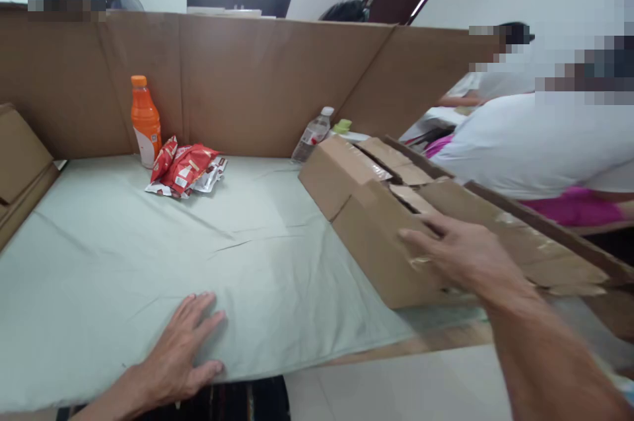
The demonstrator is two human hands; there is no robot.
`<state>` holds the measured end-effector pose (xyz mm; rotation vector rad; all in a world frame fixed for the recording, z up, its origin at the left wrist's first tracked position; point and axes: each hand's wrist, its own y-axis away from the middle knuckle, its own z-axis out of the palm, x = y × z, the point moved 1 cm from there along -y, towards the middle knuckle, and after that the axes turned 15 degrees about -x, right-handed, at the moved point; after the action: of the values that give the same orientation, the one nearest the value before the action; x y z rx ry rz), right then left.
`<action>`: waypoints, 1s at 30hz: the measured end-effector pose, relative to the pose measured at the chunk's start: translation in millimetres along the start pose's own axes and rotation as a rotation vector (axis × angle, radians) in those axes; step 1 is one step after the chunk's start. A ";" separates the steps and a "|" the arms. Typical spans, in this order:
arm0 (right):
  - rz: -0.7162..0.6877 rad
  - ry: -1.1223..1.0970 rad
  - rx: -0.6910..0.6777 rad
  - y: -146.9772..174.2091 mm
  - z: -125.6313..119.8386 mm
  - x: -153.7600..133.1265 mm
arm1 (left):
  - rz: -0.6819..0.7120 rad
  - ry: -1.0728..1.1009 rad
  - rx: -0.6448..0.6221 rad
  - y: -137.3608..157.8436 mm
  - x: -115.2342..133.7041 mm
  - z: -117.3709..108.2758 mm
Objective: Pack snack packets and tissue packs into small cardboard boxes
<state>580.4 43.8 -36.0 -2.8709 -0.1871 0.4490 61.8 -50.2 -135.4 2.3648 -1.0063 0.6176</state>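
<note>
My left hand (pixel 181 348) lies flat on the pale green cloth (pixel 257 275) near its front edge, fingers spread and holding nothing. At the right, my right hand (pixel 458 252) grips the upper edge of a cardboard box (pixel 376 242). Its thumb rests on the box's near face, while the other fingertips are hidden behind the edge. The box has folded flaps on top and clear tape on it. Toward the back of the cloth lie red and silver snack packets (pixel 191 166), beside an upright orange drink bottle (pixel 145 120).
A cardboard partition (pixel 277 84) runs along the back. A clear plastic bottle (pixel 313 135) leans behind the box, with a light green object (pixel 341 126) beside it. Another cardboard box (pixel 24 156) stands at the left edge. A person in a white shirt (pixel 539 140) sits at the right.
</note>
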 end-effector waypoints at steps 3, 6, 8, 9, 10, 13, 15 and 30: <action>0.078 0.047 -0.037 -6.6 4.8 -69.6 | -0.054 0.125 0.098 13.2 -18.5 -11.2; -0.127 0.017 -0.105 -7.3 9.2 -144.1 | -0.066 0.200 0.270 21.3 -41.8 -35.1; -0.331 0.000 -0.159 -5.2 12.6 -190.5 | -0.047 0.237 0.370 21.6 -55.8 -54.6; -0.434 -0.003 -0.192 -3.6 14.1 -211.9 | -0.023 0.259 0.405 20.8 -61.4 -64.1; -0.528 -0.006 -0.227 -1.8 15.1 -231.7 | 0.009 0.284 0.428 19.9 -65.9 -73.0; -0.738 -0.055 -0.373 3.8 12.0 -278.0 | 0.121 0.377 0.441 19.3 -74.1 -92.4; -0.816 -0.164 -0.556 5.1 4.9 -295.6 | 0.152 0.434 0.415 22.0 -76.7 -97.9; -0.653 0.292 -0.695 -34.8 45.4 -310.6 | 0.197 0.482 0.374 29.3 -78.9 -84.8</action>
<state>269.5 36.9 19.1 -3.1776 -1.4054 -0.2111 -27.4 24.1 -107.3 2.2503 -0.9651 1.4795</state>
